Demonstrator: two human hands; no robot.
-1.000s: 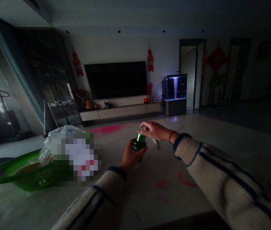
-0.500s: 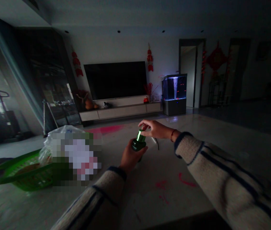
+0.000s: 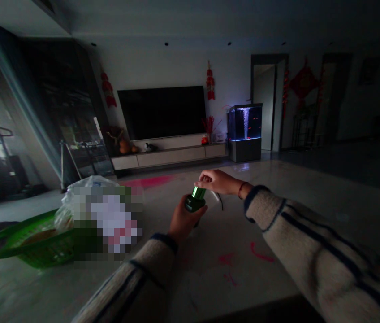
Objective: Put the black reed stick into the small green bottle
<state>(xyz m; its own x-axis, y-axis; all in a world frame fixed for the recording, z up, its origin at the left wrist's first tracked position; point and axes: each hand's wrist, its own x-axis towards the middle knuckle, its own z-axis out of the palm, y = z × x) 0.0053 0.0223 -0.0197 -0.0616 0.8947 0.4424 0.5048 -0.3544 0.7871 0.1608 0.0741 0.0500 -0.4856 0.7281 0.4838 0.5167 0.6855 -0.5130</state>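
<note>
A dark green bottle (image 3: 194,204) with a shiny green cap (image 3: 198,193) is held above the table. My left hand (image 3: 183,220) wraps round the bottle's body from below and the left, hiding its lower part. Over the top of the cap, the bent fingers of my right hand (image 3: 215,181) are pinched together at its upper edge. Behind the hands, a thin white item with a dark cord-like end (image 3: 218,199) lies on the table, partly hidden.
On the left of the pale table (image 3: 243,287) stands a green plastic basket (image 3: 42,255). A clear plastic bag (image 3: 72,197) and a blurred-out pack (image 3: 114,220) rest at it. Red smears (image 3: 262,253) mark the tabletop. A TV (image 3: 163,112) and lit fish tank (image 3: 245,123) stand beyond.
My right hand's fingers have drawn closer together and shifted slightly right at the cap's top. The cap leans a little further right. My left hand stays round the bottle.
</note>
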